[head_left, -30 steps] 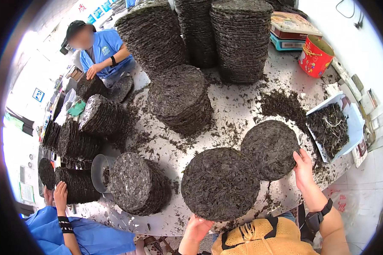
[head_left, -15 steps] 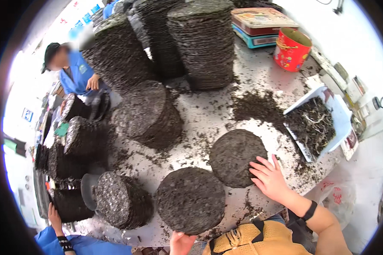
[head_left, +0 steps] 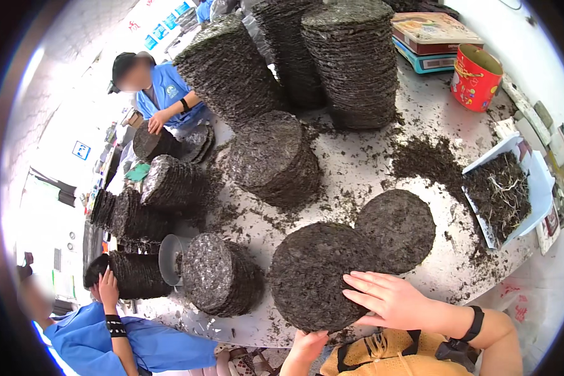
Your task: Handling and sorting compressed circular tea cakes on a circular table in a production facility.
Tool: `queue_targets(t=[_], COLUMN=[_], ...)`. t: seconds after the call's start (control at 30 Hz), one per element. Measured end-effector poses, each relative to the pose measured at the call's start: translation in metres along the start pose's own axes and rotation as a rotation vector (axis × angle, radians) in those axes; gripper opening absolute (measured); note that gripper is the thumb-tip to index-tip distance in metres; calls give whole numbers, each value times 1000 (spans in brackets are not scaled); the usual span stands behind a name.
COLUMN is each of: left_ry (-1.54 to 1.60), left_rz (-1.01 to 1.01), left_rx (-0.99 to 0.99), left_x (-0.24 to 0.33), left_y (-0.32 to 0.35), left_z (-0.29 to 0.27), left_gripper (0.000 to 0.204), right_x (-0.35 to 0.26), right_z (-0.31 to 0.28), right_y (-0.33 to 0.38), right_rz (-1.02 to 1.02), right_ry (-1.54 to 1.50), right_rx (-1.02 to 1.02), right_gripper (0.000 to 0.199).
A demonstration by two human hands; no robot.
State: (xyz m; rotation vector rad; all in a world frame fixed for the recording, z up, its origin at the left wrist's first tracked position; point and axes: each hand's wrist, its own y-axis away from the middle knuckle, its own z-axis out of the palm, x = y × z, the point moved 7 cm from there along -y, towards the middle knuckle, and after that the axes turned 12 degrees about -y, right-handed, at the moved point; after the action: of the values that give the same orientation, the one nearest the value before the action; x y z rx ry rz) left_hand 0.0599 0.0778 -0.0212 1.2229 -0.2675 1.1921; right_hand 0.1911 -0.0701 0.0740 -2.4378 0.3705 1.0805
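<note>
Dark pressed disc (head_left: 316,276) at near table edge, tilted up | right hand (head_left: 391,301) flat on its face, fingers spread; left hand (head_left: 307,343) cupping lower rim | second disc (head_left: 398,229) touching, right | leaning stacks (head_left: 351,59) behind, tray of scraps (head_left: 504,194), red tin (head_left: 475,76) | crumb-strewn metal table (head_left: 357,163); blue-clad workers left.

under the hands, the dark disc (head_left: 316,279) looks rough, matt, fibrous; the counter (head_left: 363,169) beyond seems smooth pale metal; the red tin (head_left: 476,78) far right, glossy.
</note>
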Motion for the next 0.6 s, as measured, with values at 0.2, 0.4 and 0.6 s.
queue_targets(t=[0.2, 0.4, 0.6], left_ry=[-55, -22, 45], left_rz=[-45, -14, -46], left_rx=[108, 130, 149], left_x=[2, -4, -3], left_y=[-5, 4, 2], left_z=[-11, -41, -34], left_gripper=[73, 71, 78], right_x=[-13, 60, 137], right_z=[-19, -57, -44], right_y=[2, 73, 140], right_rz=[-9, 588, 744], right_ry=[66, -648, -500], right_rx=[107, 754, 1124], right_gripper=[46, 42, 60])
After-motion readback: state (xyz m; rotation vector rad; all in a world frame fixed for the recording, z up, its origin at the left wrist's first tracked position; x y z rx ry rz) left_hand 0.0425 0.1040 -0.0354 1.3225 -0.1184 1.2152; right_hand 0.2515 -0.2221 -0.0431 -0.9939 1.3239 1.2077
